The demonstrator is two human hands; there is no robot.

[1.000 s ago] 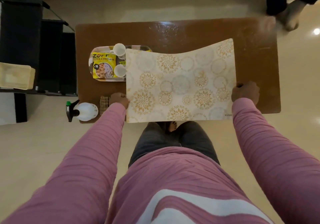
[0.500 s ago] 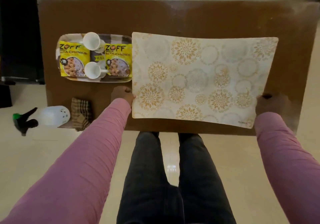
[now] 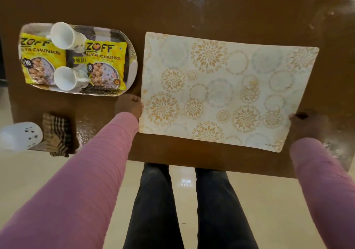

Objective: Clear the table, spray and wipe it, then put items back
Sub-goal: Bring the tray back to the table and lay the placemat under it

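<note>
A cream placemat [image 3: 221, 89] with gold floral circles lies flat on the brown table [image 3: 192, 8]. My left hand [image 3: 130, 105] grips its near left edge. At the mat's near right corner my right hand [image 3: 305, 122] holds the edge with curled fingers. Left of the mat stands a tray [image 3: 132, 64] carrying two yellow soya chunk packets [image 3: 105, 62] and two white mugs [image 3: 64, 35] lying on their sides. A checked cloth [image 3: 56, 133] and a white spray bottle [image 3: 19, 135] sit at the table's near left corner.
The table's far half is bare wood with wet streaks. My legs [image 3: 182, 206] stand against the near edge, over a pale tiled floor [image 3: 38, 171]. The spray bottle overhangs the table's left corner.
The placemat was curved and raised above the table; it now lies flat. My head has come closer and lower over the table. Both hands keep hold of the mat's edges.
</note>
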